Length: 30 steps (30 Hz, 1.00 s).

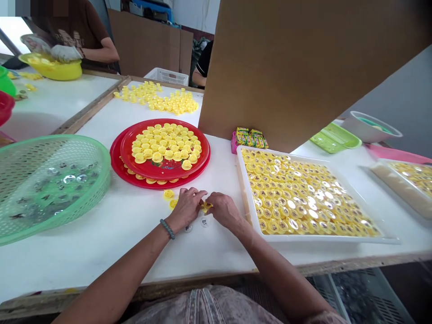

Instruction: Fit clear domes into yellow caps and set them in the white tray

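My left hand (188,206), with a beaded bracelet (168,229) on its wrist, and my right hand (223,209) meet over the white table. A small yellow plastic piece (206,206) is pinched between their fingertips, partly hidden by them. Beside my left hand lie loose yellow cup-shaped pieces (168,194). Just below the fingers are clear round discs (204,222) with a small dark print. Right of my hands stands a white tray (251,211) filled with rows of yellow pieces topped by shiny clear discs.
Two stacked red plates (126,155) hold yellow pieces. A green mesh basket (101,180) holds clear discs. More yellow pieces (173,102) lie behind. A cardboard panel (270,67) rises beside small colourful boxes (251,138). A gloved co-worker handles a yellow basin (64,72).
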Available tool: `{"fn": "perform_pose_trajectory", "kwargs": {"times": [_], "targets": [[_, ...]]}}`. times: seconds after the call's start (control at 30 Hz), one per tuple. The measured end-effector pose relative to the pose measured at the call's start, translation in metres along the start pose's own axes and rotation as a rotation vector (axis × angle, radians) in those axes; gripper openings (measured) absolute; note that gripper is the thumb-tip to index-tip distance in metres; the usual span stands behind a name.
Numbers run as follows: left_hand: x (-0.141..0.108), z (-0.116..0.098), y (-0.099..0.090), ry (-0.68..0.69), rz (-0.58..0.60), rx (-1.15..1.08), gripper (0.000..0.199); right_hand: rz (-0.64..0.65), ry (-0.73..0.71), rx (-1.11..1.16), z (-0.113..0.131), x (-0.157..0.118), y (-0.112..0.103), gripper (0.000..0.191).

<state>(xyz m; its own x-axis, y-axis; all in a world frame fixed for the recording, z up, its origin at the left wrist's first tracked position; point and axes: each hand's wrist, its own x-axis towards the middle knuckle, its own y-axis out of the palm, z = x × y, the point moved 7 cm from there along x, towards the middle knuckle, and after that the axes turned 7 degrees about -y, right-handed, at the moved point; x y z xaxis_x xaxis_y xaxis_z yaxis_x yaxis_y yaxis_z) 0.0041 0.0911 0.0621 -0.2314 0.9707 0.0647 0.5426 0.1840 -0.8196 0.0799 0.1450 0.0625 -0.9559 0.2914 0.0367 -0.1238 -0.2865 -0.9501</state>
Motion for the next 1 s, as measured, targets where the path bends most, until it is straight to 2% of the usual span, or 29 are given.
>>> {"fn": "perform_pose_trajectory", "kwargs": {"times": [0.13,0.27,0.43,0.53,0.7,0.83,0.93,1.0], "targets": [[0.001,-0.002,-0.004,-0.036,0.035,-0.070,0.045,0.062,0.040,-0.049,-0.001,0.005,-0.003,0.008],[0.006,0.001,-0.006,-0.154,0.119,-0.108,0.041,0.093,0.050,-0.105,0.002,0.007,-0.006,0.012],[0.019,0.005,-0.002,-0.302,0.202,0.018,0.027,0.191,0.057,-0.164,-0.001,0.013,-0.005,0.029],[0.027,0.011,0.001,-0.396,0.226,0.106,0.021,0.254,0.025,-0.178,0.000,0.013,-0.003,0.031],[0.033,0.020,0.002,-0.424,0.301,0.216,0.020,0.216,-0.031,-0.216,0.006,0.013,-0.005,0.022],[0.031,0.011,-0.002,-0.394,0.307,0.215,0.019,0.195,-0.005,-0.206,0.005,0.007,-0.005,0.025],[0.028,0.002,-0.005,-0.343,0.277,0.154,0.020,0.091,0.012,-0.193,0.006,-0.007,-0.011,0.017],[0.025,-0.002,-0.010,-0.285,0.209,0.088,0.026,-0.002,0.039,-0.185,0.006,-0.022,-0.022,0.015]]}}
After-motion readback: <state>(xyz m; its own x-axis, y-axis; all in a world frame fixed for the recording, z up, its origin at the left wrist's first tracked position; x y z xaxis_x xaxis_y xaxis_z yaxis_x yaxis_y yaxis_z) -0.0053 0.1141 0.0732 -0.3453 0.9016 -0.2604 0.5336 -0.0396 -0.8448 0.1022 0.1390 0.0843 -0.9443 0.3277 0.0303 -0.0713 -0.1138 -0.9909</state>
